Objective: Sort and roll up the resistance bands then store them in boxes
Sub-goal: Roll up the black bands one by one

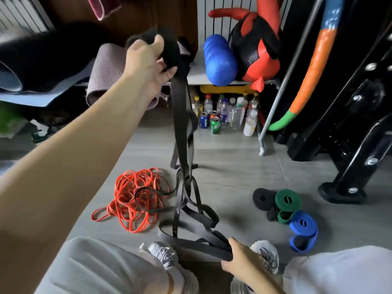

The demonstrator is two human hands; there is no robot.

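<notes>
Left hand [146, 60] high, right hand [237, 258] low, both clenched around black bands [180, 115] beside red bands [135, 196].

Grey tiled floor [233, 170], low shelf [196, 76] over bottles [237, 111], black gym frame [350, 124], perhaps a radiator [216, 24] behind.

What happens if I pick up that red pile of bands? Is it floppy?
Probably floppy: the red bands lie in loose, thin loops. Likely to snag, since a thin black band crosses the pile. Probably light too; the strips look narrow.
</notes>
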